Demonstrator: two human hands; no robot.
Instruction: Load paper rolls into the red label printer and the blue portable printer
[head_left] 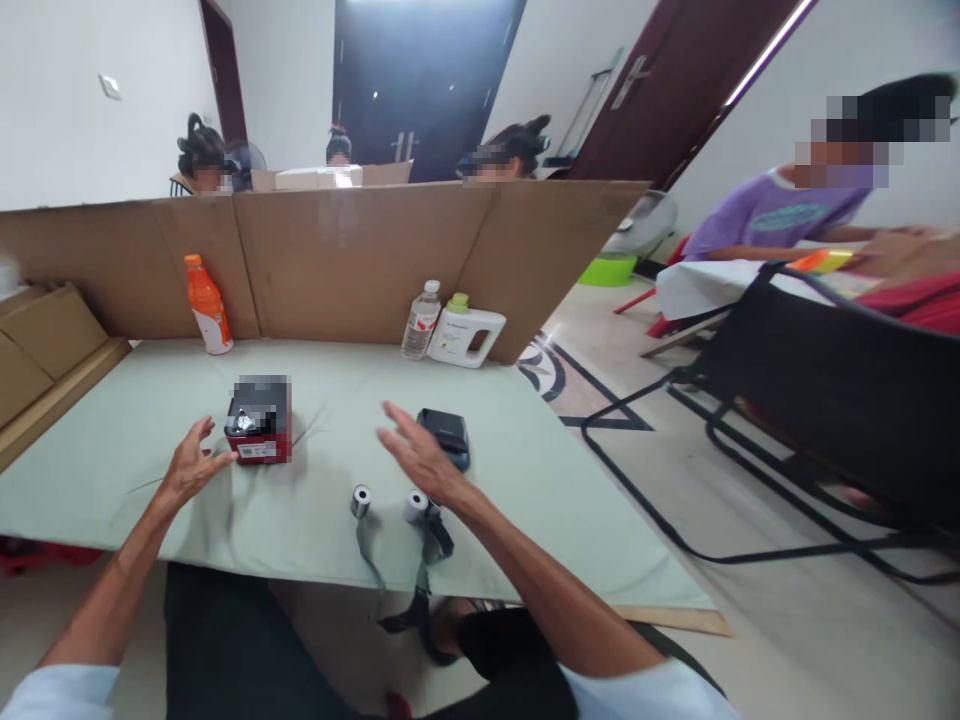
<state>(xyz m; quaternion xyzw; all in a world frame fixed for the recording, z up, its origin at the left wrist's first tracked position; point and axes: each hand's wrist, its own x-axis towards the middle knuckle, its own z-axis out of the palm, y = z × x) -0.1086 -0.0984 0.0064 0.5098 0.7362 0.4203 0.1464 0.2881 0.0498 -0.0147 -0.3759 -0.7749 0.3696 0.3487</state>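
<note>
here, with a spread left hand (191, 468) beside a red-black box (271, 420), an unclenched right hand (426, 462) near a dark device (444, 424), with two rolls (412, 510) nearby

The head camera faces forward and down over the table (337, 450).

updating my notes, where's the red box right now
In the head view, the red box is on the table, left of centre, just right of the left hand and nearer the camera than the orange bottle.
</note>
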